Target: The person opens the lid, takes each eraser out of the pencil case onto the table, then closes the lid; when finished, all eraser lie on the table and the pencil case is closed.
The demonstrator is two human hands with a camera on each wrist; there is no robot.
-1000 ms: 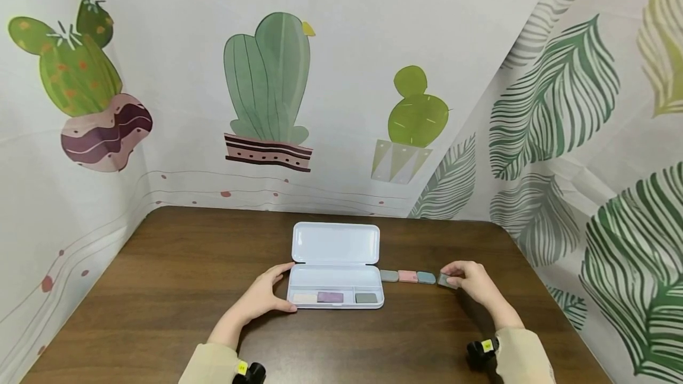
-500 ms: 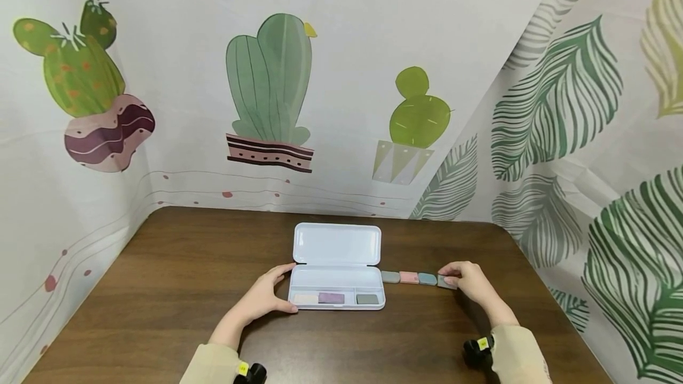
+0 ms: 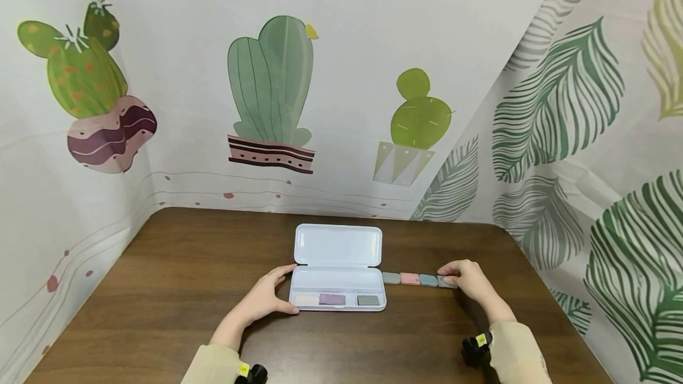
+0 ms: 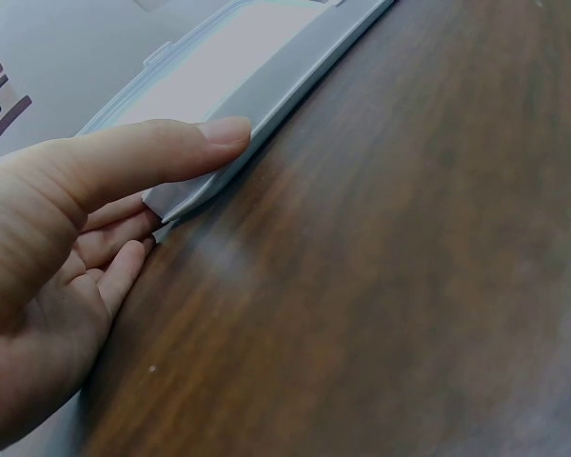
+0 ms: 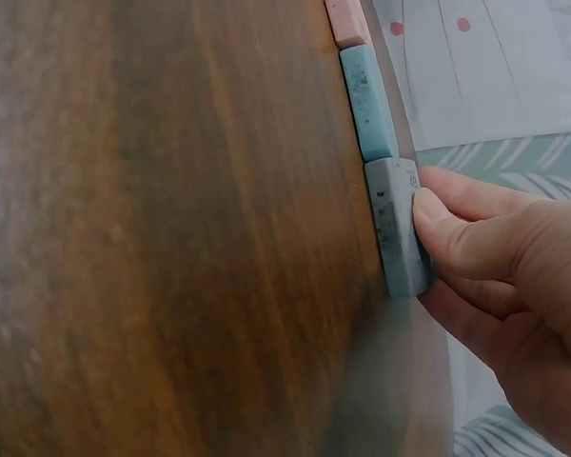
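Pinching right hand (image 3: pixel 472 282): my thumb and fingers are clamped on the grey block (image 5: pixel 390 228), the thumb pressing its near face and the fingertips mostly hidden behind it.
Grey block: it sits on the brown wooden surface (image 3: pixel 160 304), last in a short row, nearer the surface's right edge than any other block; dark specks mark its face.
Blue block (image 3: pixel 428 280): end to end with the grey one, touching it, also speckled.
Pink block (image 3: pixel 409 278): next along, against the blue one.
Grey-green block (image 3: pixel 392 278): beyond the pink one, at the case's right end; whether it touches the case I cannot tell.
Case (image 3: pixel 336 277): white, lying toward the middle of the surface's far edge, with its lid (image 3: pixel 338 245) tipped back on the far side.
Near compartments: the left one carries a white block (image 3: pixel 306 299) and, beside it, a purple block (image 3: pixel 332 299); the smaller right one carries a dark grey block (image 3: pixel 368 300).
Left hand (image 3: pixel 264 295): I grip the case's left end, thumb along its near edge, forefinger at its far left corner, thumb and fingers spread apart around that end.
Wrists: beige sleeves (image 3: pixel 213 365) and small black cameras (image 3: pixel 475 349), near the surface's near edge.
Backdrop: past the far edge hangs pale cloth (image 3: pixel 347 28) printed with cacti (image 3: pixel 272 82) and striped leaves (image 3: pixel 557 99).
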